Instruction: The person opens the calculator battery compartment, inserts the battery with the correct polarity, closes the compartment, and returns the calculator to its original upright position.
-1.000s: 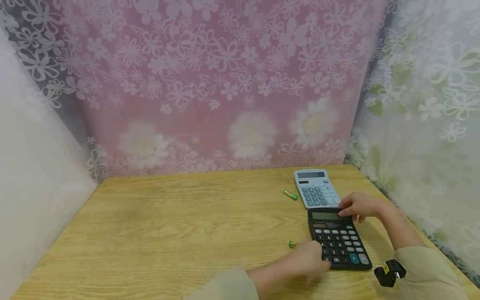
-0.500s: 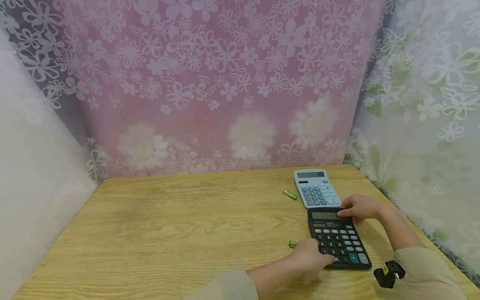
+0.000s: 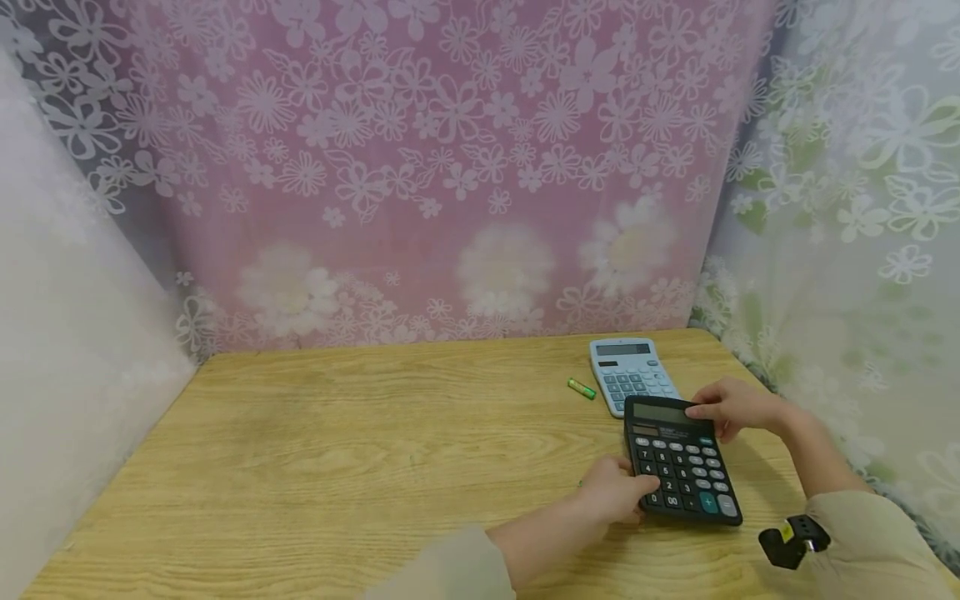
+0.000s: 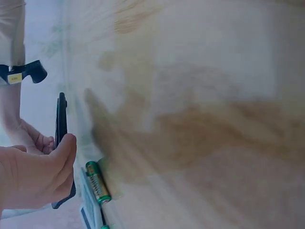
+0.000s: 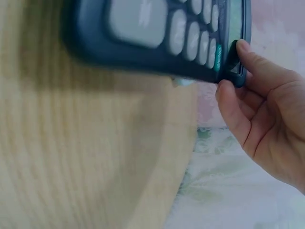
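Nearest, the left hand (image 3: 611,492) pinches the near left edge of a black desktop calculator (image 3: 681,467), thumb on the lower keys, fingers underneath, the gap between them only the casing's thickness. The calculator is held above the wood-grain table (image 3: 337,433), keys up, its long axis running away from the person and slightly left in the head view, display end farthest. At its far right corner the right hand (image 3: 738,407) has thumb and fingers closed on the casing, thumb over the display's end. Two green batteries lie on the table: the nearer battery (image 4: 98,181) beside the left hand, the farther battery (image 3: 582,388) just left of a light blue calculator (image 3: 633,375), the second of two calculators, its display end also pointing away; behind hangs pink floral cloth (image 3: 450,167)
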Available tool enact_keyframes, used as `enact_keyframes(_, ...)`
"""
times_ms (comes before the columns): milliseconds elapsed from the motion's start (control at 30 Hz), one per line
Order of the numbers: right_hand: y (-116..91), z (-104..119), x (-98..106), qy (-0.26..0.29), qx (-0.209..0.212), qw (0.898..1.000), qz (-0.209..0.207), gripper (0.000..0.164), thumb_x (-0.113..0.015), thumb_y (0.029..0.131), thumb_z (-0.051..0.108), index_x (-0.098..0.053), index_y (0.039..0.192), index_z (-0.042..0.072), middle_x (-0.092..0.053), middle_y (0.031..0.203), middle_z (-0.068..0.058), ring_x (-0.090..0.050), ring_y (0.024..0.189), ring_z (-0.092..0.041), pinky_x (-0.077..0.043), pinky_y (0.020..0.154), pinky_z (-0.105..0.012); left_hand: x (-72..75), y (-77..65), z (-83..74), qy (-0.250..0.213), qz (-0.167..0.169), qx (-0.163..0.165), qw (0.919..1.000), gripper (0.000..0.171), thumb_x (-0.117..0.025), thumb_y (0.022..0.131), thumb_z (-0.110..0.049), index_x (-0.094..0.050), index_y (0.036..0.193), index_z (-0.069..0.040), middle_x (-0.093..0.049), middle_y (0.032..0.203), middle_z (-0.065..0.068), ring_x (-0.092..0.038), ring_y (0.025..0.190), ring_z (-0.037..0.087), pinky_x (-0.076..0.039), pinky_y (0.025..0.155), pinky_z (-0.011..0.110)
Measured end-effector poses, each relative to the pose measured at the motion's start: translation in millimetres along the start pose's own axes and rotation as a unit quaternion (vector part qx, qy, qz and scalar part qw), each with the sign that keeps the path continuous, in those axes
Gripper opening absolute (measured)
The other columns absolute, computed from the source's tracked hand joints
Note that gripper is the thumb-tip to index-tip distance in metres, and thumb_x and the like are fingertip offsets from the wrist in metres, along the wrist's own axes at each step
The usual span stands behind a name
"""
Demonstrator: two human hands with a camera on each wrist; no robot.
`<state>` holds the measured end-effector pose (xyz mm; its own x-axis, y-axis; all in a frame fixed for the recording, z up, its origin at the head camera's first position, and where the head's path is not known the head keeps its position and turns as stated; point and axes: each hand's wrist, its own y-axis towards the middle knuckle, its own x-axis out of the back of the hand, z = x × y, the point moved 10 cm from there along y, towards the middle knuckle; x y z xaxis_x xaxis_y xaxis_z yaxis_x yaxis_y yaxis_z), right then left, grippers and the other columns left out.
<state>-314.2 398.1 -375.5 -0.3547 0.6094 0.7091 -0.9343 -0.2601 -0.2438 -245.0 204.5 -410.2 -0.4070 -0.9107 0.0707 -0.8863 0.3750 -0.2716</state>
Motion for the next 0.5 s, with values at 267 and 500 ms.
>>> enact_keyframes(267,1.5,17.8,17.4,0.037,0.017,0.999,-0.028,0.033,-0.054,0.095,0.025,-0.061,0.102,-0.006,-0.053,0.077,-0.009,-0.055,0.061,-0.021,-0.052,0.06,-0.037,15.4,6.4,-17.8,-0.062,0.009,-0.033,0.9975,0.018,-0.06,0.089,-0.009,-0.064,0.101,0.004,-0.063,0.079,0.005,-0.061,0.068,0.017,-0.054,0.065,0.032)
enact_keyframes(500,5.1,28.7,17.4,0.047,0.026,0.997,-0.05,0.03,-0.054,0.095,0.027,-0.053,0.087,-0.002,-0.049,0.074,-0.012,-0.059,0.065,-0.028,-0.053,0.063,-0.041,30.6,9.5,-18.3,-0.071,0.017,-0.041,0.9965,0.023,-0.055,0.088,0.0,-0.061,0.11,0.006,-0.063,0.082,0.005,-0.058,0.064,0.014,-0.053,0.063,0.027)
